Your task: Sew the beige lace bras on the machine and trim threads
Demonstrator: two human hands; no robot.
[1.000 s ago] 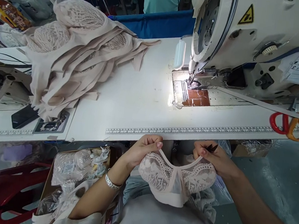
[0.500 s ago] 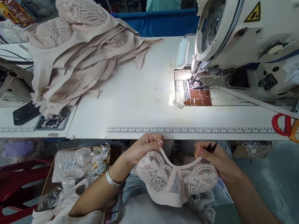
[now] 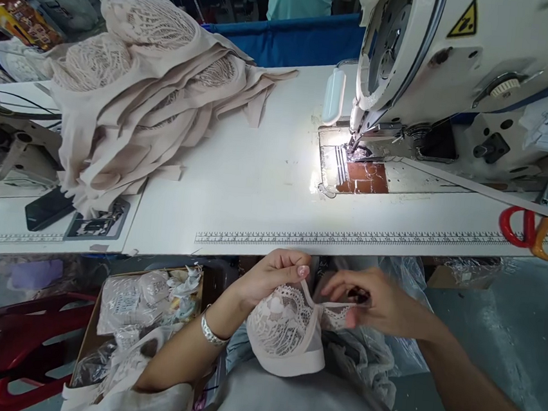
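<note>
Just below the table's front edge hangs a pale pink lace bra (image 3: 286, 326), held in front of my body. My left hand (image 3: 277, 273) is closed, pinching the upper edge of one cup between thumb and fingers. That cup faces up, with its plain band at the bottom. Most of the other cup is turned away or hidden behind my right hand (image 3: 376, 299). Motion blurs the right fingers, which are curled around a small dark tool (image 3: 358, 296), seen only in part. The right thumb is at the bra's lace edge; whether it grips the fabric I cannot tell.
A lit sewing machine (image 3: 404, 63) stands at the right of the white table (image 3: 237, 182). Scissors with red and orange handles (image 3: 535, 234) lie near its edge. Bras are piled (image 3: 143, 102) at the left. Below are a box of bagged items (image 3: 123, 307) and a red chair (image 3: 32, 350).
My right hand has moved left toward my left hand, and the bra, earlier stretched with both cups facing up, has folded. The left hand keeps its hold, shifted slightly right.
</note>
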